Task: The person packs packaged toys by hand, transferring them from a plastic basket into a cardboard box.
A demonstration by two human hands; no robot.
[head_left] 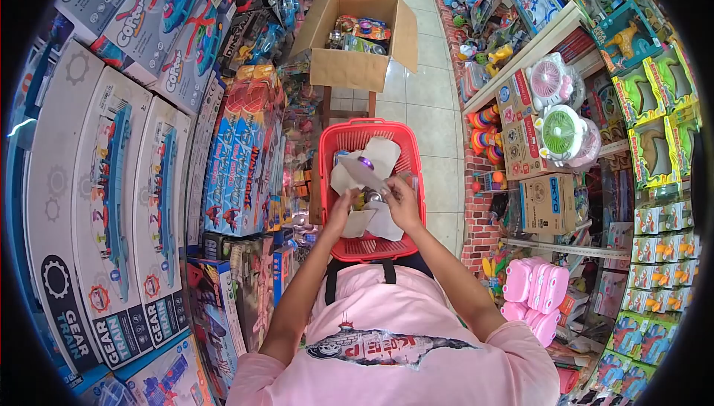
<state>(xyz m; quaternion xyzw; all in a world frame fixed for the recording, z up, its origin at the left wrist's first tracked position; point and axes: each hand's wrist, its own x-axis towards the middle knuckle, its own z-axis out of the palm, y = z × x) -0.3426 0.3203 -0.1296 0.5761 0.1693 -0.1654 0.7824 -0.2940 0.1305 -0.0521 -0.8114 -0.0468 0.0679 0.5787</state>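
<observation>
A red plastic basket (324, 155) stands in front of my body. Several pale grey-white cards (383, 155) lie inside it, some with small toys showing. Over the basket, my right hand (402, 204) pinches the lower right corner of a tilted carded toy pack (364, 173) with a round purple part near its top. To its left, my left hand (342, 211) has curled fingers near the lower cards; what they grip is hard to make out. Between the hands sits a shiny silver round piece (372, 197), partly covered by the tilted pack.
Beyond the basket, an open cardboard box (348, 69) with carded toys rests on a wooden stool (326, 101). Toy boxes (236, 153) crowd the left shelves. At right are small fans (561, 132), pink cases (534, 288) and hanging packs. Tiled floor (435, 112) runs along the aisle.
</observation>
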